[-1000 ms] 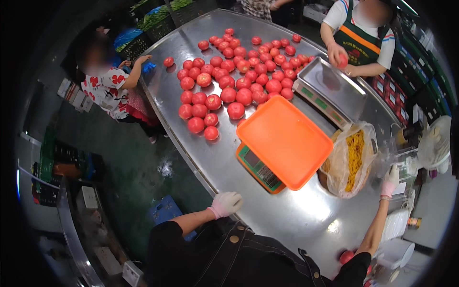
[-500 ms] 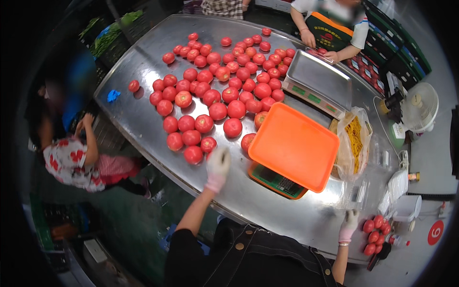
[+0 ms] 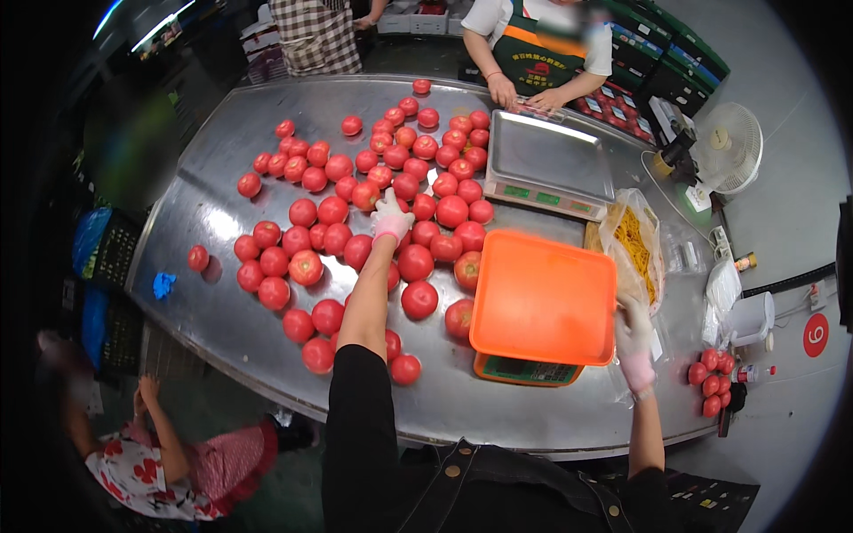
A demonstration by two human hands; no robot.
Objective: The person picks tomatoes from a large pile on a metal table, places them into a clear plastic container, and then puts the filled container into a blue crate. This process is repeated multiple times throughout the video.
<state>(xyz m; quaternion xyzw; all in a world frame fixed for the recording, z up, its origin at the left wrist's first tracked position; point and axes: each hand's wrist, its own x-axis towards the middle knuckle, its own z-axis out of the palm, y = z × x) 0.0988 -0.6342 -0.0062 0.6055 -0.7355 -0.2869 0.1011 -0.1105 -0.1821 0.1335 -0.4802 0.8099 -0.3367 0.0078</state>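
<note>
My left hand point(image 3: 389, 216), in a white glove with a pink cuff, reaches far into the spread of red tomatoes point(image 3: 451, 211). Its fingers stretch out over the tomatoes in the middle and hold none that I can see. At the right edge of the orange tray point(image 3: 542, 298) is my right hand point(image 3: 634, 342), gloved alike. Motion smears its fingers, so whether it grips the rim cannot be made out. The tray rests on a digital scale point(image 3: 529, 370), whose green keypad side shows below it.
A wide scale with a steel pan point(image 3: 551, 155) stands behind the tray, near a co-worker's hands point(image 3: 524, 96). A bag of yellow bands point(image 3: 635, 253) lies right of the tray. A fan point(image 3: 727, 147) and small tomatoes point(image 3: 713, 382) are at the right; blue crumpled plastic point(image 3: 163, 284) lies left.
My left hand has moved away from me, from the near tomatoes to the middle ones. My right hand has come up from the table's near right to the tray's edge. The view has shifted.
</note>
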